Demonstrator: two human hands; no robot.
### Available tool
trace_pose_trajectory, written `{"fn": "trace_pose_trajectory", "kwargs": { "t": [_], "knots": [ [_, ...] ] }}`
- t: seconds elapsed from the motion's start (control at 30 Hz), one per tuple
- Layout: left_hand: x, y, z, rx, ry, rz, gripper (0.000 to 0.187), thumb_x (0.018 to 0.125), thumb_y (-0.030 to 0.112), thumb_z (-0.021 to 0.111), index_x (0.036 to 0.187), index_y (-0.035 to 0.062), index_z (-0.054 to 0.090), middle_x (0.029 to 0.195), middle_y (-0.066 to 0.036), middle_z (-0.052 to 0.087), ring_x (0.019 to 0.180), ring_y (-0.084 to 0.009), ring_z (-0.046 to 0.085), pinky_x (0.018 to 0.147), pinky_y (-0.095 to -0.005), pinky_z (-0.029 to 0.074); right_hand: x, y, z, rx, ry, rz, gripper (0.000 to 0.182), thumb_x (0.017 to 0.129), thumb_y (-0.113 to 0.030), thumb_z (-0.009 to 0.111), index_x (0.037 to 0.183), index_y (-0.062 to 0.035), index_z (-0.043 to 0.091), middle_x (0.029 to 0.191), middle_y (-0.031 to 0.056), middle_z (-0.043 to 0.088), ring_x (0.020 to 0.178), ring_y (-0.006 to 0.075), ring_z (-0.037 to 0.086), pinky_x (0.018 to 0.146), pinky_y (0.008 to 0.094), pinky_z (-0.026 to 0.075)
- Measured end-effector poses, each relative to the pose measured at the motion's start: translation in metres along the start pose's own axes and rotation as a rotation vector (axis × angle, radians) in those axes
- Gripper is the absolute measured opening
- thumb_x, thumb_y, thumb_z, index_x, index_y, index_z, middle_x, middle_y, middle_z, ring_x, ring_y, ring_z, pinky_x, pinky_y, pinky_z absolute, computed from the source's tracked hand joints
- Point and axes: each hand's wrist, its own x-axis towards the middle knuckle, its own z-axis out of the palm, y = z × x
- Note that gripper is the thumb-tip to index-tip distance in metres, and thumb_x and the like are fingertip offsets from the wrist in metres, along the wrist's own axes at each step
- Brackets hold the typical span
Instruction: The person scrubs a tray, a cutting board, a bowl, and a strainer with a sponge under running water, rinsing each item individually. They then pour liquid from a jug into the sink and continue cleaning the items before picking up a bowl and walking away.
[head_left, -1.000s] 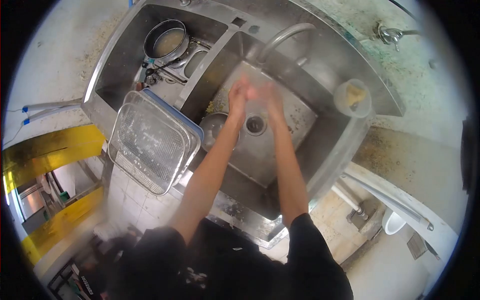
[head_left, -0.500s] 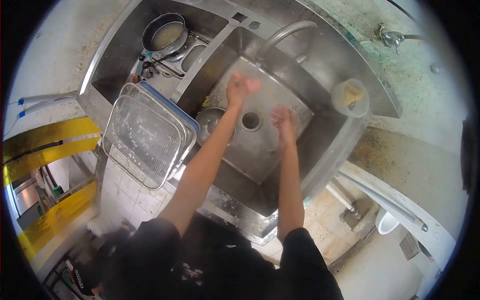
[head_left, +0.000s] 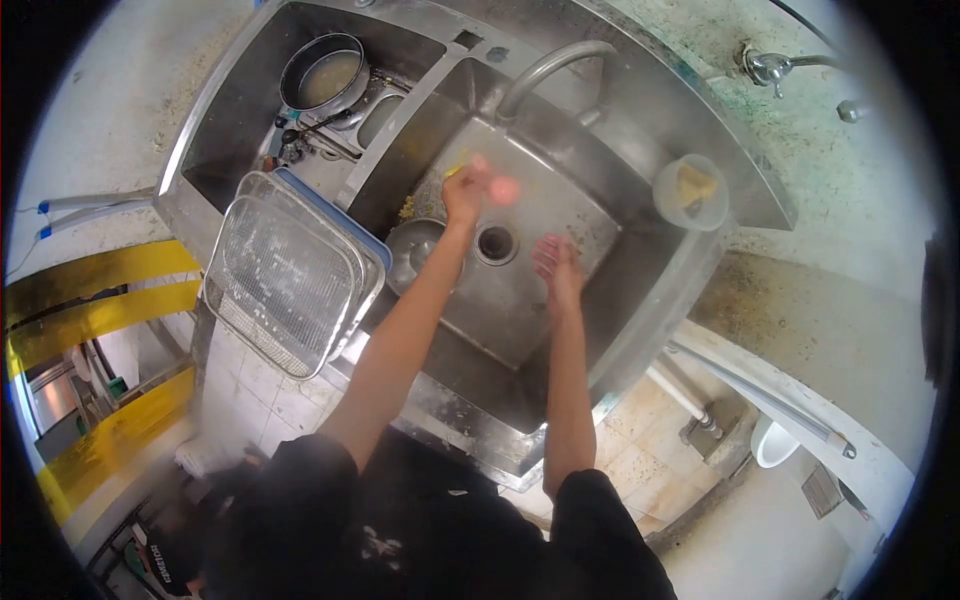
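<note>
Over the right basin (head_left: 520,325) of a steel sink, my left hand (head_left: 463,197) is raised, its fingers smeared by motion beside a blurred pink shape (head_left: 503,190). Whether that shape is fingers or a held thing is unclear. A small yellow patch shows at its far edge. My right hand (head_left: 557,263) is open and empty, palm turned to the left, right of the drain (head_left: 495,244). A metal bowl (head_left: 408,255) lies in the basin, partly behind my left forearm. The curved faucet (head_left: 545,68) arches over the far side.
Wire baskets (head_left: 285,270) and a blue-edged tray (head_left: 335,215) lean at the left. The left basin holds a pot (head_left: 325,80) of cloudy liquid and utensils (head_left: 300,140). A clear container (head_left: 690,192) with something yellow stands on the right rim. A wall tap (head_left: 770,68) is beyond.
The view has shifted slightly. My left hand has turned and lowered a little, and the pink shape beside it has moved down. My right hand remains open, slightly lower in view.
</note>
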Motion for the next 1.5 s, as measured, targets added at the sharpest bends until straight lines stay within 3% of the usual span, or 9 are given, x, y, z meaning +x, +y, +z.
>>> {"fn": "trace_pose_trajectory", "kwargs": {
  "t": [0.13, 0.2, 0.3, 0.4, 0.93, 1.03, 1.1, 1.23, 1.5],
  "knots": [
    [-0.002, 0.036, 0.013, 0.482, -0.073, 0.177, 0.009, 0.078, 0.009, 0.066, 0.081, 0.0000, 0.066, 0.082, -0.014, 0.065, 0.073, -0.0234, 0.062, 0.068, -0.0319, 0.046, -0.004, 0.008, -0.002, 0.014, 0.009, 0.035, 0.040, 0.099, -0.037, 0.038, 0.115, -0.0052, 0.056, 0.104, 0.0085, 0.064, 0.090, 0.0164, 0.060, 0.076, 0.0306, 0.045],
    [-0.001, 0.044, 0.019, 0.730, 0.118, 0.946, 0.009, 0.076, 0.008, 0.067, 0.082, 0.0013, 0.066, 0.089, -0.012, 0.064, 0.080, -0.0266, 0.061, 0.069, -0.0336, 0.047, -0.005, 0.013, -0.007, 0.003, -0.013, 0.040, 0.047, 0.097, -0.044, 0.042, 0.120, -0.0050, 0.052, 0.110, 0.0102, 0.062, 0.095, 0.0206, 0.060, 0.081, 0.0343, 0.046],
    [-0.028, 0.038, 0.003, 0.708, -0.100, 0.985, 0.008, 0.074, 0.005, 0.067, 0.082, 0.0023, 0.066, 0.097, -0.009, 0.064, 0.086, -0.0286, 0.060, 0.072, -0.0358, 0.047, -0.011, 0.018, -0.009, 0.053, 0.007, 0.053, 0.048, 0.097, -0.045, 0.042, 0.120, -0.0049, 0.052, 0.110, 0.0103, 0.062, 0.094, 0.0204, 0.060, 0.081, 0.0340, 0.046],
    [-0.045, 0.036, -0.007, 0.697, -0.111, 0.996, 0.015, 0.073, 0.003, 0.063, 0.087, 0.0035, 0.068, 0.100, -0.010, 0.065, 0.091, -0.0282, 0.061, 0.080, -0.0389, 0.045, -0.016, 0.019, -0.010, 0.045, 0.000, 0.072, 0.049, 0.096, -0.046, 0.042, 0.120, -0.0046, 0.052, 0.109, 0.0104, 0.062, 0.094, 0.0203, 0.060, 0.080, 0.0334, 0.046],
    [-0.054, 0.060, -0.018, 0.747, -0.040, 1.031, 0.010, 0.074, 0.003, 0.064, 0.083, 0.0071, 0.065, 0.099, -0.007, 0.065, 0.087, -0.0238, 0.062, 0.079, -0.0363, 0.042, -0.023, 0.027, -0.032, 0.044, 0.012, 0.041, 0.050, 0.096, -0.048, 0.041, 0.119, -0.0047, 0.053, 0.107, 0.0098, 0.062, 0.092, 0.0196, 0.061, 0.076, 0.0317, 0.045],
    [-0.031, 0.065, 0.000, 0.772, 0.025, 0.947, 0.011, 0.077, 0.006, 0.067, 0.087, 0.0054, 0.065, 0.095, -0.007, 0.066, 0.087, -0.0232, 0.062, 0.080, -0.0362, 0.044, -0.026, 0.032, -0.032, 0.047, 0.024, 0.062, 0.051, 0.096, -0.048, 0.041, 0.119, -0.0046, 0.053, 0.108, 0.0094, 0.062, 0.094, 0.0199, 0.061, 0.077, 0.0320, 0.045],
    [0.007, 0.043, 0.015, 0.696, -0.301, 0.216, 0.012, 0.079, 0.014, 0.067, 0.086, 0.0051, 0.062, 0.090, -0.012, 0.066, 0.084, -0.0235, 0.063, 0.074, -0.0352, 0.047, -0.032, 0.030, -0.030, 0.058, 0.032, 0.072, 0.044, 0.099, -0.042, 0.038, 0.115, -0.0050, 0.055, 0.104, 0.0090, 0.063, 0.089, 0.0176, 0.061, 0.075, 0.0310, 0.045],
    [0.069, 0.007, 0.045, 0.671, -0.318, 0.408, 0.013, 0.079, 0.015, 0.064, 0.083, 0.0043, 0.059, 0.082, -0.016, 0.064, 0.079, -0.0231, 0.064, 0.065, -0.0333, 0.048, -0.043, 0.028, -0.027, 0.073, 0.027, 0.060, 0.044, 0.099, -0.041, 0.038, 0.115, -0.0044, 0.055, 0.104, 0.0091, 0.063, 0.088, 0.0173, 0.061, 0.074, 0.0304, 0.045],
    [0.148, -0.041, 0.043, 1.691, -0.596, 0.838, 0.049, 0.095, 0.041, 0.033, 0.119, 0.0033, 0.052, 0.108, -0.021, 0.062, 0.090, -0.0243, 0.066, 0.081, -0.0362, 0.051, -0.057, 0.049, -0.040, 0.160, 0.055, 0.093, 0.046, 0.098, -0.043, 0.040, 0.117, -0.0037, 0.054, 0.102, 0.0083, 0.063, 0.087, 0.0163, 0.060, 0.074, 0.0299, 0.045]
  ]
}}
